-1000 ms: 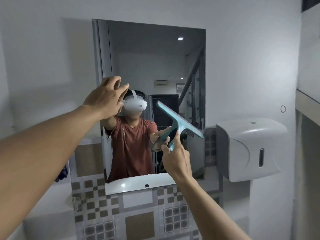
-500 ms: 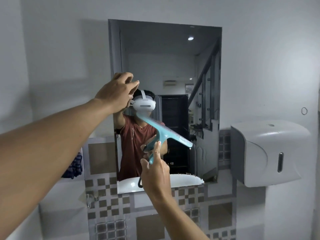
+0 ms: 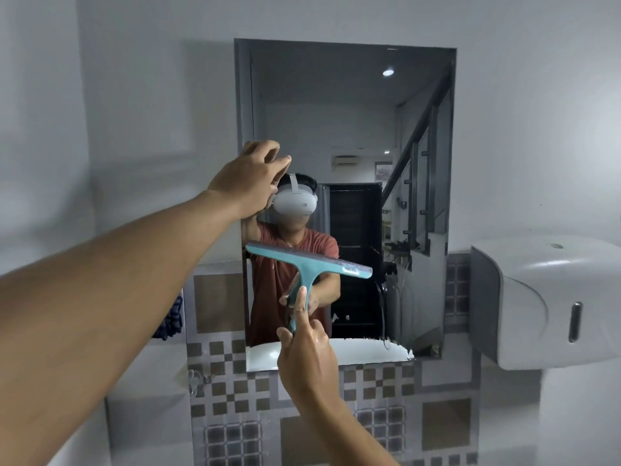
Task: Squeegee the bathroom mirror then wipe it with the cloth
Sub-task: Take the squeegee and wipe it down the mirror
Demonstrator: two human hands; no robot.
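Observation:
The bathroom mirror (image 3: 353, 122) hangs on the wall straight ahead and reflects a person in a red shirt. My right hand (image 3: 305, 358) grips the handle of a teal squeegee (image 3: 307, 264), whose blade lies nearly level against the mirror's lower left part. My left hand (image 3: 250, 178) rests with bent fingers on the mirror's left edge, at mid height, holding nothing. A dark blue cloth (image 3: 169, 319) hangs at the left, mostly hidden behind my left forearm.
A white wall dispenser (image 3: 544, 304) sticks out to the right of the mirror. Checkered brown and grey tiles (image 3: 235, 395) cover the wall below the mirror. A white basin shows only as a reflection along the mirror's bottom edge.
The squeegee has swung from the mirror's right side to its lower left, and the blade has turned from steeply tilted to nearly level. My left hand stays on the mirror's left edge.

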